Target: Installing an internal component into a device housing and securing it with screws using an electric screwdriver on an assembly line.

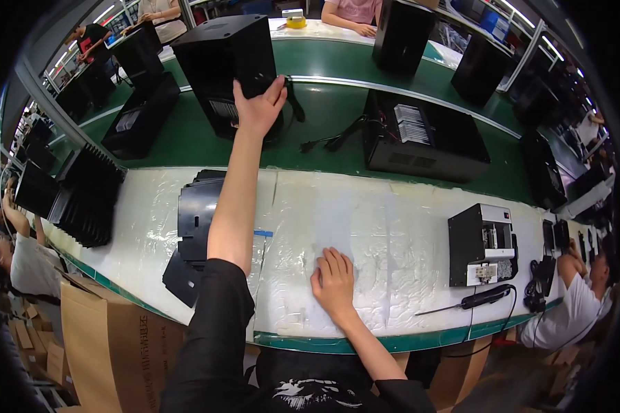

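Note:
My left arm stretches far forward over the bench, and my left hand (260, 109) has its thumb and fingers spread against the lower front of a tall black cabinet (231, 51). The cabinet stands upright on the green conveyor belt (324, 62); a black cable (296, 103) hangs at its right side. My right hand (334, 282) lies on the plastic-covered white worktop (351, 206), fingers stretched out and holding nothing. Dark flat panels (196, 210) lie overlapped beside my left forearm, which partly hides them.
Another black cabinet (427, 138) lies on its side on the belt, its power cable (334, 138) trailing left. At right stand a small black-and-white machine (482, 244) and an electric screwdriver (486, 297). Stacked black panels (86, 196) stand at left. A cardboard box (117, 344) sits below; people work around.

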`<state>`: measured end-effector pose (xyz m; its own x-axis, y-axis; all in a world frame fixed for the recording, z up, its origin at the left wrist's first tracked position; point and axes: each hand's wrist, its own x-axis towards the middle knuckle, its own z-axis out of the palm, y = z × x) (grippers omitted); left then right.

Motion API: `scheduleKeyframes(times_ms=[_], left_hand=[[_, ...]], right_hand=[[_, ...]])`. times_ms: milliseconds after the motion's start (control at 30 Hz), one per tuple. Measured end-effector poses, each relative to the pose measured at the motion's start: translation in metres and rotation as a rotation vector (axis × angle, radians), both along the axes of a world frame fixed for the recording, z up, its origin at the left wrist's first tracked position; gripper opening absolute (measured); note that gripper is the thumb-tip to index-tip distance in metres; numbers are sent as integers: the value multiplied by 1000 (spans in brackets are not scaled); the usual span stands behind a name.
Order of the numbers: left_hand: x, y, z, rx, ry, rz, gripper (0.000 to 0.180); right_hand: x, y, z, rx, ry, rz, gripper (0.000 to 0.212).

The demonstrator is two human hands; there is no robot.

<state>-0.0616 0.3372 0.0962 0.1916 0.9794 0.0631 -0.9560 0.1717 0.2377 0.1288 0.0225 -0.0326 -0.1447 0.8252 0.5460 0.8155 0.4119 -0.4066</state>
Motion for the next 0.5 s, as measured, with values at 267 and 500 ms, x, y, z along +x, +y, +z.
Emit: scheduleKeyframes(times_ms=[267, 500], left_hand=[[61, -113, -111, -110, 155, 38, 25], [85, -222, -140, 35, 560, -101, 37]], right_hand=[[-3, -1, 2, -27, 46, -6, 22], [-4, 7, 14, -107, 283, -33, 17]])
